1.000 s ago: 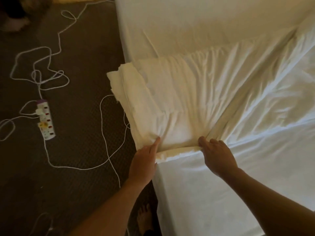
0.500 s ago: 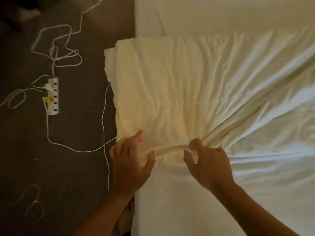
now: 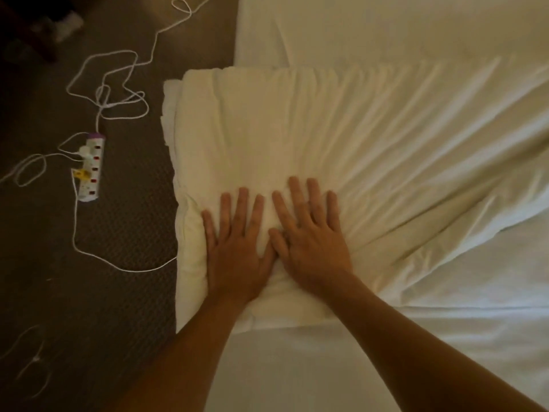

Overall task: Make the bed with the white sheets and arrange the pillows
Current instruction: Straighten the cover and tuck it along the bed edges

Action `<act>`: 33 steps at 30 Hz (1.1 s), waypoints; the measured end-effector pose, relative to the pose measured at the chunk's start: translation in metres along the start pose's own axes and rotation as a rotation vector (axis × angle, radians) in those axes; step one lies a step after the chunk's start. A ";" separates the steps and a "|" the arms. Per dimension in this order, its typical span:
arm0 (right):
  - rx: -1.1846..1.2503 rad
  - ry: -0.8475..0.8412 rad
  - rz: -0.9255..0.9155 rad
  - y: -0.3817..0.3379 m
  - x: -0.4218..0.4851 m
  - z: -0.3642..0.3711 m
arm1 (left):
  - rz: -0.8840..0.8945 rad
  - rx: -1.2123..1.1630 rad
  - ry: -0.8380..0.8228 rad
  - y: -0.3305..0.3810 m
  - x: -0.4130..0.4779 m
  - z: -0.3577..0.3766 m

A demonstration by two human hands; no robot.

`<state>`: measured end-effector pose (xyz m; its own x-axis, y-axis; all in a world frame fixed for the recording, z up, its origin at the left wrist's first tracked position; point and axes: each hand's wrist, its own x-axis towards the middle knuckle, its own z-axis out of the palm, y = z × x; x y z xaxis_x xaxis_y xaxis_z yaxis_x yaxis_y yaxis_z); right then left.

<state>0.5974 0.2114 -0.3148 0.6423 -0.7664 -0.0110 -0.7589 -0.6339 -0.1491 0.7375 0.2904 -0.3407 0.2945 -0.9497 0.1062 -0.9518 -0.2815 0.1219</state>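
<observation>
One power strip (image 3: 89, 169) lies on dark carpet (image 3: 124, 307) beside bed (image 3: 386, 25).

A single wide-angle view from the person's head looks steeply down and slightly forward, close above the side edge of the white-sheeted bed (image 3: 386, 25), which fills the frame's right two thirds, with dark brown patterned carpet (image 3: 124, 292) on the left.

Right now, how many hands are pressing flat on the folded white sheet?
2. The left hand lies near the floor-side edge of the folded white sheet; the right hand lies close beside it, fingers straight. No other hands are visible.
</observation>
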 end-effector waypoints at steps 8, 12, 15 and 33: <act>0.020 -0.009 0.028 0.006 0.012 0.033 | -0.009 -0.003 -0.039 -0.002 0.012 0.027; 0.152 -0.079 -0.001 0.011 0.018 0.008 | -0.028 -0.042 -0.083 -0.001 0.014 0.005; 0.094 0.103 -0.016 0.037 0.021 -0.022 | -0.041 -0.067 0.068 0.003 0.034 -0.029; 0.046 0.247 0.220 0.107 0.072 -0.053 | 0.020 -0.156 0.214 -0.024 0.111 -0.037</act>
<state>0.5561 0.0828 -0.2788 0.4141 -0.8899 0.1912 -0.8672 -0.4496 -0.2141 0.7957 0.1969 -0.2956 0.3033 -0.8995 0.3145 -0.9377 -0.2231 0.2662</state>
